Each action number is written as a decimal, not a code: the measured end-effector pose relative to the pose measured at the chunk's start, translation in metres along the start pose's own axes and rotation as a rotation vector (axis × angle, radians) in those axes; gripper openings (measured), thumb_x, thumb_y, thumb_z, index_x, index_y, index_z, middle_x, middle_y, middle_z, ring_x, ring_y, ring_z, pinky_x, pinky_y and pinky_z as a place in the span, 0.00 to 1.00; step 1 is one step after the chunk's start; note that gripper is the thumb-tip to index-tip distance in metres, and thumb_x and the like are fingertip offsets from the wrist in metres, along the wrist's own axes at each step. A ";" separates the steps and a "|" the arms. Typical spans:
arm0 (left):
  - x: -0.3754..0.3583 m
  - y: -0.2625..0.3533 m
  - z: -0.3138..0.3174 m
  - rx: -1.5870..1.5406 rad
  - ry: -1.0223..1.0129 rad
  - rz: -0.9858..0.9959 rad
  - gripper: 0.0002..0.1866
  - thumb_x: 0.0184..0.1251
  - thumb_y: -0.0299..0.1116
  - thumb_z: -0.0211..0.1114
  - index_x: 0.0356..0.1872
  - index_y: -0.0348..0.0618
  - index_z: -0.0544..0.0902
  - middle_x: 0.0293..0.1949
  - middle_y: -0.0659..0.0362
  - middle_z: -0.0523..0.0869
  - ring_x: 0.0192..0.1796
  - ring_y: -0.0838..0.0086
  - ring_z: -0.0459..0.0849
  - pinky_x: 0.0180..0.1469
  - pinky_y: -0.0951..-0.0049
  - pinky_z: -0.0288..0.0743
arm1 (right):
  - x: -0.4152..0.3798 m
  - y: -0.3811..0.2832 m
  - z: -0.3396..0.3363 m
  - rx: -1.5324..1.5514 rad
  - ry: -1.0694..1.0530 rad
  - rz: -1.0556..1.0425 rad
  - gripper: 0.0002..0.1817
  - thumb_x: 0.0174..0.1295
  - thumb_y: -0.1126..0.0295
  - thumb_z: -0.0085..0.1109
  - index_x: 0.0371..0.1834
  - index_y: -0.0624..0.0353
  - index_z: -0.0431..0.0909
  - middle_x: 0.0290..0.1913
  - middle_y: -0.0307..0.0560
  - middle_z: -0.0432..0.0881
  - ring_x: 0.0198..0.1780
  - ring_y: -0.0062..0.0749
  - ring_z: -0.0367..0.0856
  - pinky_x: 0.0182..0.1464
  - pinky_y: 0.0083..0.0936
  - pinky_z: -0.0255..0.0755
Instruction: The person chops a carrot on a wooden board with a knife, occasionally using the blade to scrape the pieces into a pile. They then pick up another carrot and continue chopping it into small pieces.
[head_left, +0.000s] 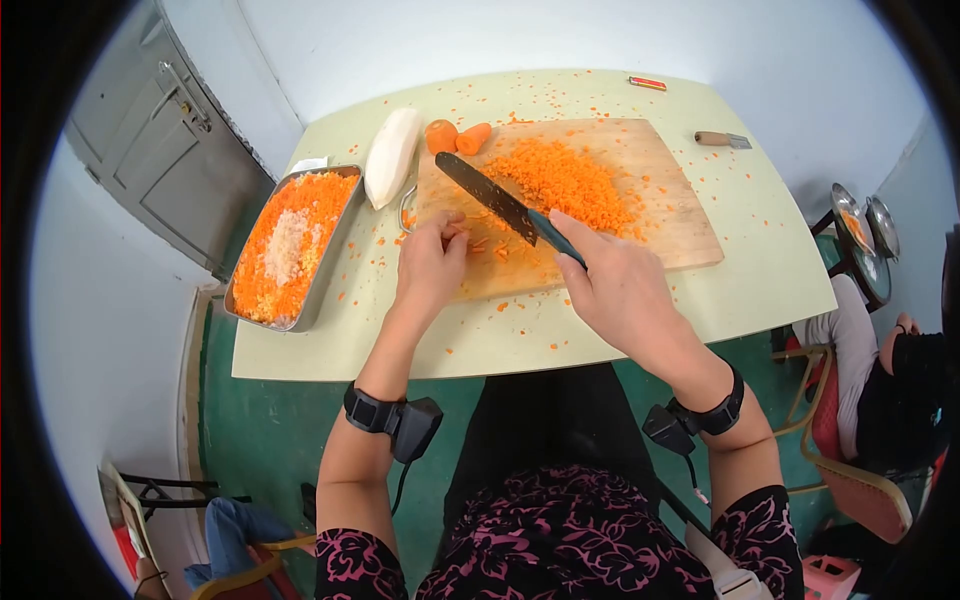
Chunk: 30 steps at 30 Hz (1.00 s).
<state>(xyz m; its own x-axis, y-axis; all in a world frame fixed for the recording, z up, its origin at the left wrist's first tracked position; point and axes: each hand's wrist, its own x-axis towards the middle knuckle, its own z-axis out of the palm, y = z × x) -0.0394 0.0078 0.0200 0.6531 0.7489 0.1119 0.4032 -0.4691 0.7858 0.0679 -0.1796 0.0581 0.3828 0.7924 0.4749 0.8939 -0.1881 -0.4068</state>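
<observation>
A wooden cutting board lies on the pale green table, with a heap of finely chopped carrot across its middle. My right hand grips the blue handle of a dark-bladed knife, whose blade points up and left above the board. At the board's left edge is my left hand, fingers pressed together around orange carrot bits, most of which they hide. Small carrot pieces lie between that hand and the blade. Two carrot chunks sit at the board's upper left corner.
Left of the board are a peeled white radish and a metal tray of chopped carrot with a pale heap on top. A small knife and a red object lie at the back right. People sit at both sides, beyond the table.
</observation>
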 end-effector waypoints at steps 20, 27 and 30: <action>-0.004 0.011 0.008 0.218 -0.082 0.265 0.08 0.56 0.26 0.65 0.35 0.32 0.83 0.34 0.48 0.82 0.36 0.61 0.84 0.40 0.66 0.76 | 0.000 0.006 0.001 0.020 0.034 0.006 0.19 0.59 0.72 0.56 0.54 0.63 0.73 0.25 0.56 0.81 0.30 0.49 0.81 0.32 0.41 0.72; 0.004 0.001 0.024 0.318 0.114 0.424 0.07 0.52 0.24 0.68 0.32 0.31 0.84 0.33 0.45 0.83 0.33 0.56 0.83 0.37 0.65 0.76 | -0.001 0.003 0.003 0.042 0.014 0.012 0.20 0.59 0.71 0.56 0.56 0.63 0.72 0.27 0.56 0.81 0.31 0.48 0.81 0.33 0.40 0.73; 0.010 -0.001 0.024 0.307 0.163 0.445 0.06 0.52 0.23 0.67 0.31 0.31 0.85 0.32 0.44 0.83 0.32 0.56 0.83 0.37 0.64 0.76 | 0.000 0.003 0.004 0.026 0.024 0.002 0.20 0.60 0.71 0.56 0.56 0.62 0.72 0.26 0.55 0.81 0.31 0.49 0.81 0.33 0.40 0.73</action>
<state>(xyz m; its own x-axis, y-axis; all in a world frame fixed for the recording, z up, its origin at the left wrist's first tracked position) -0.0175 0.0044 0.0055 0.7055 0.4987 0.5036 0.2953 -0.8528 0.4307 0.0698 -0.1778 0.0539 0.3905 0.7777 0.4927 0.8870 -0.1746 -0.4275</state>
